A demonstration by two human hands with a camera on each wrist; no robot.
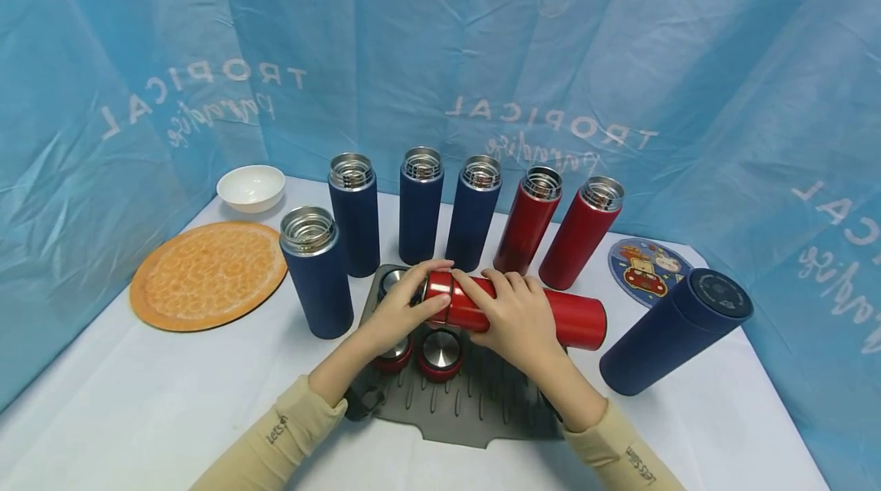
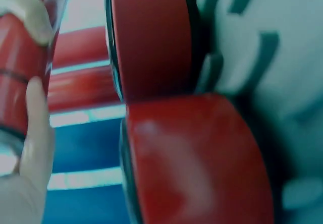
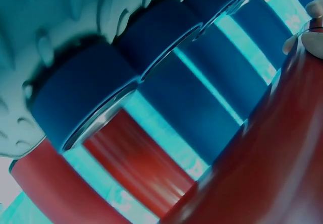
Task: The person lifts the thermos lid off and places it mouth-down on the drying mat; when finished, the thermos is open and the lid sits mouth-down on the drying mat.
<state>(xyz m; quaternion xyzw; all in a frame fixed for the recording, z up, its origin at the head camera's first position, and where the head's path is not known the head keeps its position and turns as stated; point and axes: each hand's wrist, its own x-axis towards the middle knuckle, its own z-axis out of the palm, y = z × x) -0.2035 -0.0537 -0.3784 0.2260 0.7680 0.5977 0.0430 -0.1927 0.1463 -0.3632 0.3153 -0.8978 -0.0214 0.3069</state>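
A red thermos bottle (image 1: 580, 321) lies sideways between both hands, above the grey mat (image 1: 475, 414). My left hand (image 1: 394, 317) grips its red lid (image 1: 438, 289) at the left end, thumb and fingers on opposite sides. The right hand (image 1: 515, 317) holds the bottle's body just beside the seam. Two red lids, one of them a lid (image 1: 440, 352) with a silver top face, sit on the mat below. The left wrist view shows these red lids (image 2: 197, 158) close up. Blue lids (image 3: 83, 90) stand on the mat in the right wrist view, partly hidden from the head camera.
Several uncapped blue bottles (image 1: 421, 208) and two uncapped red bottles (image 1: 581, 235) stand behind the mat. A capped blue bottle (image 1: 671, 334) stands at right, near a patterned round mat (image 1: 647, 271). To the left are an orange round mat (image 1: 206, 277) and a white bowl (image 1: 251, 191).
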